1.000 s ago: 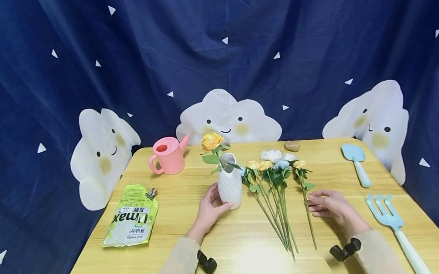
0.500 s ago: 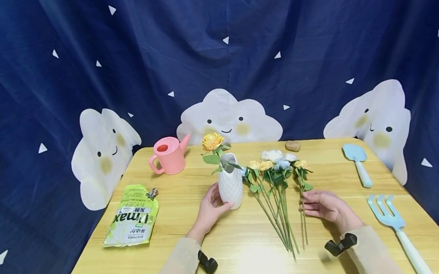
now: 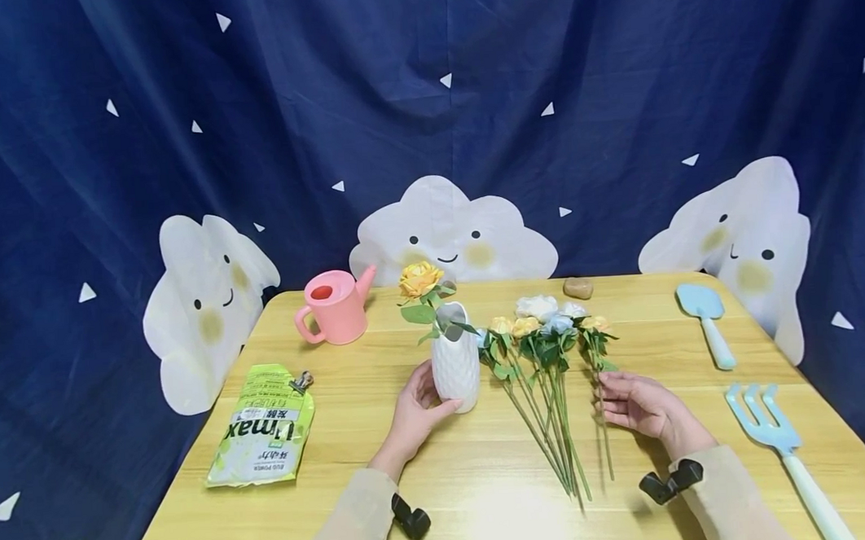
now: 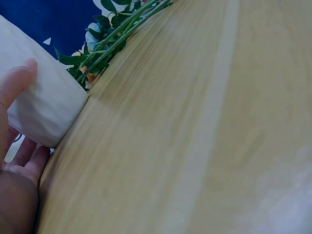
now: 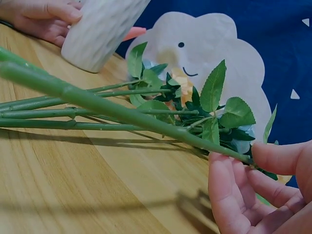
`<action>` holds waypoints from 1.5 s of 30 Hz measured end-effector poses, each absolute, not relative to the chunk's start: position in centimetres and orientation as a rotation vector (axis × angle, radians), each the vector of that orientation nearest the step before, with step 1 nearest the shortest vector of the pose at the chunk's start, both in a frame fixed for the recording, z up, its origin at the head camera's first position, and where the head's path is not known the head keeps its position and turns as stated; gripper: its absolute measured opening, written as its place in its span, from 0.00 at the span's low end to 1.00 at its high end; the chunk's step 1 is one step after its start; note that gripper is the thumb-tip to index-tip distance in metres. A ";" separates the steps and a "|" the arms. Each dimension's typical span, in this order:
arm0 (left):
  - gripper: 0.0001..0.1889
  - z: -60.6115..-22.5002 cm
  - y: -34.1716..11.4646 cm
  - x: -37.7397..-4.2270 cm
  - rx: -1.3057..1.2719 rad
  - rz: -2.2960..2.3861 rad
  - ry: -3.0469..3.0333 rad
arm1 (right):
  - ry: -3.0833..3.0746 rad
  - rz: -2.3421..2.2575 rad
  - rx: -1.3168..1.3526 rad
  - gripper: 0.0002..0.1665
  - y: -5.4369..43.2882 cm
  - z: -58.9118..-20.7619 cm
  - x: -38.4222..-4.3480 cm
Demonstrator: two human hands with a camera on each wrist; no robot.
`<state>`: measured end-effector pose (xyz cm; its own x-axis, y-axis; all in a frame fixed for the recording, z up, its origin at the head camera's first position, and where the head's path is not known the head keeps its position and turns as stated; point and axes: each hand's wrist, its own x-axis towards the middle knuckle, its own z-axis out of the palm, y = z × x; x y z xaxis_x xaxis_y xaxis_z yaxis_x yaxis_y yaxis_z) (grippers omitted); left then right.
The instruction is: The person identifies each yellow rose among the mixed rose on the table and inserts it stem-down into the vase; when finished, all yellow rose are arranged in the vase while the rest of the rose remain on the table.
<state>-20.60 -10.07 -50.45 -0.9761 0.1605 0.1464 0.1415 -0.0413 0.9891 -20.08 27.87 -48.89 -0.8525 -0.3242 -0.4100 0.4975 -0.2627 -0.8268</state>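
Observation:
In the head view my left hand (image 3: 414, 414) grips the lower part of a white textured vase (image 3: 456, 371), which stands upright on the table. A yellow rose (image 3: 420, 279) leans out of its mouth to the left. To the right, my right hand (image 3: 645, 406) pinches the stem of a pale yellow artificial rose (image 3: 595, 324). The right wrist view has that green stem (image 5: 146, 121) between thumb and fingertips, its lower end slanting up toward the camera, over other stems. Beside it lies a bunch of white, blue and yellow artificial flowers (image 3: 536, 307), stems toward me.
A pink watering can (image 3: 337, 309) stands at the back left, with a green-and-white bag (image 3: 260, 426) in front of it bearing a metal clip (image 3: 301, 382). On the right lie a blue toy shovel (image 3: 701, 313) and rake (image 3: 767, 432). A brown stone (image 3: 577, 288) sits at the back edge.
My right hand has moved slightly left and taken the pale yellow rose's stem; its lower end has shifted left and lifted, with a shadow apart from it. My left hand stays on the vase.

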 end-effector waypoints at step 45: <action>0.40 -50.4 -10.1 -20.6 0.351 2.219 2.183 | 1.923 -2.278 -0.246 0.09 20.5 -36.6 -22.4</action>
<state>-20.56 -10.12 -50.40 -0.9749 0.1626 0.1522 0.1495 -0.0290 0.9883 -22.44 20.51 -36.64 -0.9753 -0.2190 0.0286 0.0086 -0.1669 -0.9859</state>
